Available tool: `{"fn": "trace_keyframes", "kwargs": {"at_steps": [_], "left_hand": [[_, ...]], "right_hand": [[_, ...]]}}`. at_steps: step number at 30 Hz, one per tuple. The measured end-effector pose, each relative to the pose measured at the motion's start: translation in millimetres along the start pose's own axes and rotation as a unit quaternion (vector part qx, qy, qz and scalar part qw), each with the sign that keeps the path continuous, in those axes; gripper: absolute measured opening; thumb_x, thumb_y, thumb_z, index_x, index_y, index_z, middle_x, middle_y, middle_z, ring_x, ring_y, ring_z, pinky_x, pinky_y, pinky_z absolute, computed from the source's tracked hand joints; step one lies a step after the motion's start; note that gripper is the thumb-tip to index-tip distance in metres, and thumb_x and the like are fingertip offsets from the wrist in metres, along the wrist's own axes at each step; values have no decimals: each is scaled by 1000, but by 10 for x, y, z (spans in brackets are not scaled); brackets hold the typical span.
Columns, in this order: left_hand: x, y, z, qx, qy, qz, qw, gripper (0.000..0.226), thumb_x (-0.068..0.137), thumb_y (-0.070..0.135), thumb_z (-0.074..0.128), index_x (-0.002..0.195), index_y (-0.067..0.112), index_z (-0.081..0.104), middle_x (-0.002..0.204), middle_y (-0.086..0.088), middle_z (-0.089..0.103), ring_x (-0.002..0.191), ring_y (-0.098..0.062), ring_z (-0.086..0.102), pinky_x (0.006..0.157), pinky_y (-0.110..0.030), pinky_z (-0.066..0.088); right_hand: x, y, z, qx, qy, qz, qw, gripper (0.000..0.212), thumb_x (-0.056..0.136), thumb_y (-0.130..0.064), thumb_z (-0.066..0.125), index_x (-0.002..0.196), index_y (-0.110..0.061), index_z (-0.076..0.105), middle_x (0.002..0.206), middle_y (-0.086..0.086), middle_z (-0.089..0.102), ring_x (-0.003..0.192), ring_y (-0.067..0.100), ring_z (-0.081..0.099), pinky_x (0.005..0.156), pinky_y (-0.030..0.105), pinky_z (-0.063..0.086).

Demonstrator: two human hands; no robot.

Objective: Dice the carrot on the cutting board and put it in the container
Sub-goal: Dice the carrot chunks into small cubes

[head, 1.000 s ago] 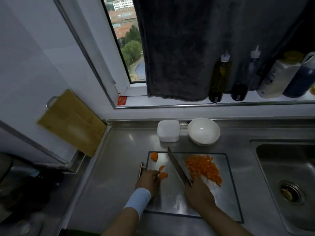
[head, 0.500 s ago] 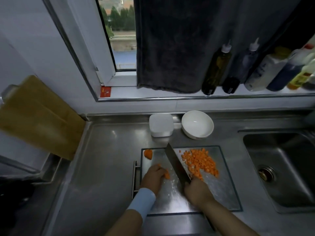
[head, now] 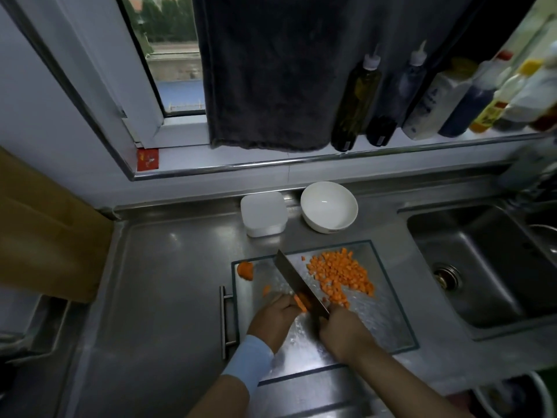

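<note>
A glass cutting board (head: 388, 315) lies on the steel counter. A heap of diced carrot (head: 340, 274) covers its far right part. A carrot end (head: 245, 270) sits at its far left corner, and a small piece (head: 266, 289) lies nearby. My left hand (head: 272, 322) pinches a carrot strip (head: 300, 303) against the board. My right hand (head: 343, 333) grips the handle of a cleaver (head: 297, 282), whose blade stands right beside the strip. A white square container (head: 262, 214) and a white bowl (head: 329, 206) stand behind the board.
A sink (head: 488, 267) lies to the right of the board. Several bottles (head: 355, 98) line the window sill under a dark towel (head: 271, 70). A wooden board (head: 45, 236) leans at the left wall. The cutting board's metal handle (head: 223, 318) sticks out on its left.
The view has tilted down and closer. My left hand has shifted toward the blade with the carrot strip, and the cleaver has come down next to it.
</note>
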State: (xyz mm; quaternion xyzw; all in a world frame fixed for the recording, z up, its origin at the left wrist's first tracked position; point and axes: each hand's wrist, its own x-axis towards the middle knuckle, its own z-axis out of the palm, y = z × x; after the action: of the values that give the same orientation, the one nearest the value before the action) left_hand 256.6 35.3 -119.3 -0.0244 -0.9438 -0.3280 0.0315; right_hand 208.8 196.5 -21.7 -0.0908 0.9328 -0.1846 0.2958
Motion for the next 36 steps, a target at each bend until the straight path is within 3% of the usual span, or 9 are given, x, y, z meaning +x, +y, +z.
{"fn": "trace_keyframes", "kwargs": {"at_steps": [2, 7, 10, 13, 18, 22, 27, 31, 36], "left_hand": [[0, 16, -16, 4, -6, -2, 1000, 28, 85, 12, 64, 110, 22, 68, 112, 3, 63, 103, -12, 59, 89, -15, 46], [31, 68, -42, 70, 2, 55, 996, 38, 64, 4, 83, 99, 17, 73, 101, -1, 69, 91, -18, 66, 75, -31, 57], [70, 73, -35, 77, -6, 52, 996, 38, 67, 8, 82, 101, 21, 72, 105, 1, 68, 96, -16, 65, 83, -26, 55], [93, 80, -35, 98, -5, 63, 993, 39, 64, 13, 84, 100, 23, 72, 103, 2, 69, 93, -15, 65, 83, -23, 54], [94, 158, -97, 99, 1, 57, 993, 41, 56, 16, 89, 94, 24, 75, 98, 5, 70, 88, -12, 67, 80, -16, 49], [97, 111, -66, 82, 7, 40, 996, 39, 61, 11, 87, 97, 22, 74, 100, 3, 70, 90, -14, 67, 81, -20, 53], [104, 102, -72, 69, 6, 25, 997, 35, 52, 10, 91, 80, 23, 75, 86, 5, 69, 79, -11, 67, 74, -16, 53], [133, 60, -74, 63, -2, 42, 997, 31, 53, 7, 89, 77, 23, 76, 85, 6, 70, 80, -10, 65, 83, -15, 45], [160, 112, -118, 42, 29, 48, 998, 22, 56, 3, 82, 72, 16, 75, 75, 2, 69, 72, -11, 63, 93, -12, 32]], "right_hand": [[-9, -3, -9, 7, -4, -2, 1000, 28, 99, -35, 49, 116, -16, 62, 113, 7, 69, 107, 24, 64, 92, 32, 48], [-133, -30, -4, -9, 38, -17, 999, 26, 99, -39, 45, 115, -22, 55, 111, 2, 67, 105, 23, 64, 88, 33, 47], [-241, -32, 30, -30, 43, -19, 998, 16, 98, -28, 43, 110, -21, 50, 107, 2, 67, 100, 22, 64, 82, 32, 47], [-315, -48, 34, -47, 38, -7, 998, 19, 96, -17, 42, 113, -20, 51, 110, 2, 66, 101, 21, 64, 85, 31, 48], [-325, -56, 30, -62, 27, 0, 998, 27, 94, -16, 44, 120, -16, 50, 116, 4, 64, 107, 22, 63, 88, 30, 48], [-219, -58, 39, -73, 8, 3, 997, 26, 95, -20, 47, 120, -16, 52, 119, 3, 63, 110, 20, 61, 88, 27, 47], [-89, -26, 64, -81, -13, -5, 997, 30, 97, -21, 46, 124, -12, 54, 124, 6, 62, 114, 20, 60, 92, 26, 46], [-1, -138, 105, -69, -35, 2, 997, 27, 96, -20, 43, 115, -7, 58, 114, 13, 64, 105, 30, 62, 85, 35, 50], [273, -300, 117, -24, -19, -16, 999, 25, 94, -31, 53, 107, -12, 62, 108, 8, 69, 99, 24, 66, 79, 30, 52]]}}
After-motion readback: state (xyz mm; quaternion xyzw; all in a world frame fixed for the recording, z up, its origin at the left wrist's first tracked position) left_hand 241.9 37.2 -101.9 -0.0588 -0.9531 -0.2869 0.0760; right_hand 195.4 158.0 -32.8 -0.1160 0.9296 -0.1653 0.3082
